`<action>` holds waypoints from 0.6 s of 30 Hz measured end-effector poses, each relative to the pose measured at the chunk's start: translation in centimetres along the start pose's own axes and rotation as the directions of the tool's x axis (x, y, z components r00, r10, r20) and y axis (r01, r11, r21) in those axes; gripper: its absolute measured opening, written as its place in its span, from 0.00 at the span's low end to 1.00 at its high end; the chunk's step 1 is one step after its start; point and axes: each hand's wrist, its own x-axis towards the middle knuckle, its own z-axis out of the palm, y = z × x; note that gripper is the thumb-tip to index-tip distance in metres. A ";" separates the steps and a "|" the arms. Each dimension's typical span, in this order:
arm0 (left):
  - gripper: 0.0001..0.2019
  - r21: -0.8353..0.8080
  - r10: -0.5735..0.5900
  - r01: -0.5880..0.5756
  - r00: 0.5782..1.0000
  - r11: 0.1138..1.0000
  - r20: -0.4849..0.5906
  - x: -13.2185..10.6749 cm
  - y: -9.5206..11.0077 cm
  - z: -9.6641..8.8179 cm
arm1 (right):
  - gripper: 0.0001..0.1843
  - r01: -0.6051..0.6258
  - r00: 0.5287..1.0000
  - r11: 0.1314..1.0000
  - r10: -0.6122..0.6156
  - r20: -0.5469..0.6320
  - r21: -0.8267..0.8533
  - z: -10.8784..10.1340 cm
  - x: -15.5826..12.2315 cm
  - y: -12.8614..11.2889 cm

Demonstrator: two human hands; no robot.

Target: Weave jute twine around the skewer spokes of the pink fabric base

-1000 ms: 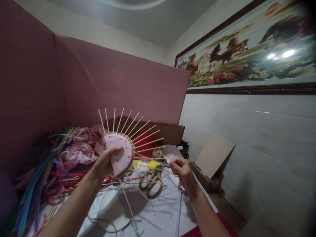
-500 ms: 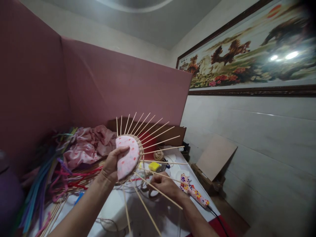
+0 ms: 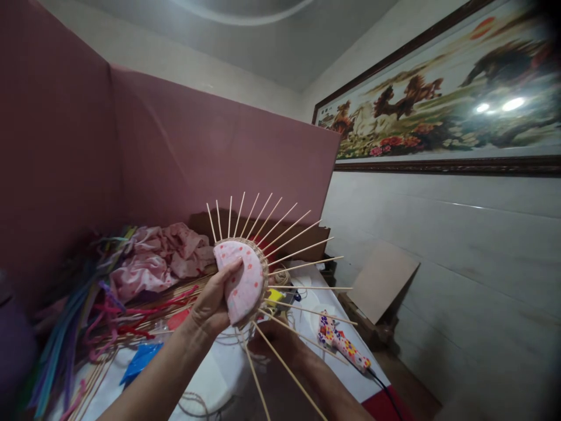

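My left hand [image 3: 217, 295] grips a half-round pad [image 3: 245, 286] covered in pink fabric with red spots, thumb on its face. Twine weaving [image 3: 265, 269] runs along the curved edge, and thin wooden sticks [image 3: 289, 234] fan out from it. My right hand [image 3: 278, 339] is behind the lower sticks, close under the pad. Its fingers are curled and in shadow; what they hold is hidden. Loops of twine [image 3: 259, 358] show beside them.
A flower-patterned glue gun [image 3: 344, 342] with a black cord lies at the right. Behind the sticks are a yellow item [image 3: 275, 297] and a twine ball [image 3: 283, 275]. Crumpled pink cloth [image 3: 162, 257], coloured pipe cleaners [image 3: 70, 333] and a blue packet [image 3: 141, 361] lie left.
My left hand has moved the pad to the right and turned it slightly. My right hand has shifted left and lower, nearer the pad's underside. The blue packet is more exposed.
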 end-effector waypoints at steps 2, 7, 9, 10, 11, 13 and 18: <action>0.07 0.004 -0.015 0.015 1.000 1.000 0.012 0.0 0.3 -0.3 | 0.10 0.029 0.999 0.997 -0.028 0.017 -0.076 -0.2 0.1 -0.2; 0.10 0.059 -0.013 0.013 1.000 0.998 0.003 0.0 0.6 -0.7 | 0.11 -0.056 0.998 0.996 0.055 0.012 0.075 -0.6 0.3 -0.4; 0.09 0.046 -0.012 0.012 1.000 0.999 -0.015 0.0 0.6 -0.5 | 0.14 -0.059 0.998 0.993 0.060 -0.006 0.106 -0.6 0.4 -0.1; 0.08 0.031 -0.012 0.013 1.000 0.999 -0.024 0.0 0.5 -0.4 | 0.16 -0.060 0.998 0.991 0.063 -0.025 0.119 -0.5 0.6 0.0; 0.07 0.016 -0.012 0.013 0.999 1.000 -0.029 0.0 0.5 -0.3 | 0.17 -0.066 0.996 0.988 0.072 -0.044 0.139 -0.5 0.7 0.3; 0.06 -0.002 -0.013 0.013 1.000 1.000 -0.021 0.0 0.4 -0.1 | 0.19 -0.085 0.993 0.979 0.100 -0.070 0.184 -0.4 0.9 0.7; 0.09 -0.029 0.008 -0.009 1.000 1.000 -0.020 -0.1 0.5 0.3 | 0.20 -0.046 0.988 0.987 0.068 -0.139 0.157 -0.7 1.3 1.7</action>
